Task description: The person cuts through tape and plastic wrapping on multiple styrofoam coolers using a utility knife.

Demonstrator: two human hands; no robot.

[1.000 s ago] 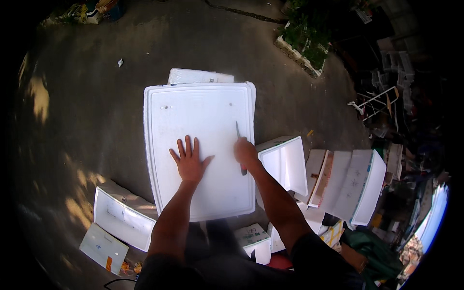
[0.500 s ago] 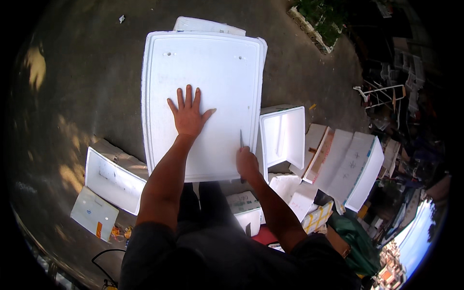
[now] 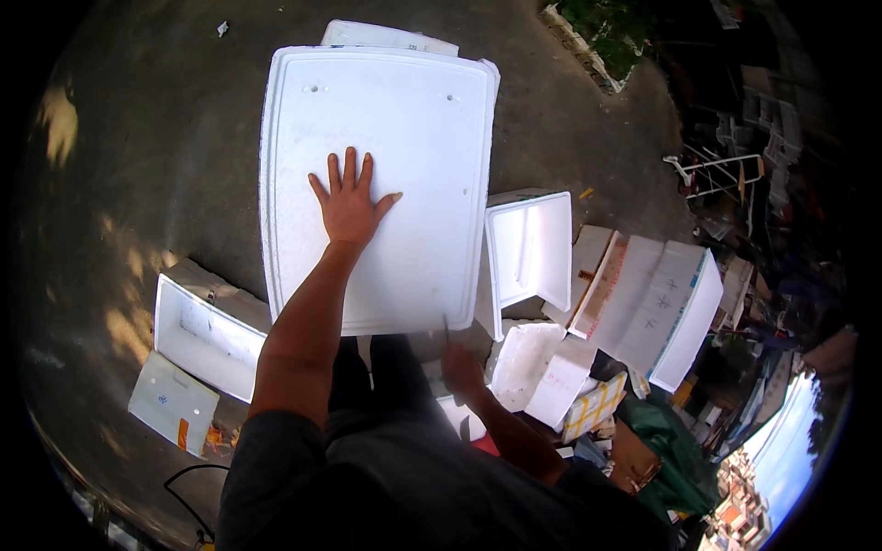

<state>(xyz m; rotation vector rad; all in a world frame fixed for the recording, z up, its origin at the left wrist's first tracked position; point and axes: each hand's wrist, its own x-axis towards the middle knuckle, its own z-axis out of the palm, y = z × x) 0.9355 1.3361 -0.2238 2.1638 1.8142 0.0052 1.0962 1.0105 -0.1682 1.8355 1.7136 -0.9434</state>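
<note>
Foam panel (image 3: 404, 266): upper centre. Left hand (image 3: 351, 213): flat on it, fingers spread. Right hand (image 3: 462, 369): lower centre, fingers closed round knife (image 3: 446, 323). Risk: panel could slide under light left-hand pressure.

Shows grey ground (image 3: 184, 184), dappled with sunlight (image 3: 61, 129) at left. Has open white box (image 3: 207, 323) and panel (image 3: 170, 399) with orange tape (image 3: 183, 433) side by side at lower left, black cord (image 3: 176, 477) below. At right, includes more white boxes (image 3: 554, 234), one bound in yellow tape (image 3: 579, 418), plus green sheet (image 3: 687, 459) nearby. Farther up, shows white frame (image 3: 712, 165) amid dark clutter (image 3: 781, 239), planter (image 3: 602, 41) near top right. Also includes white scrap (image 3: 222, 29) at top left, sky (image 3: 779, 459) at lower right.
</note>
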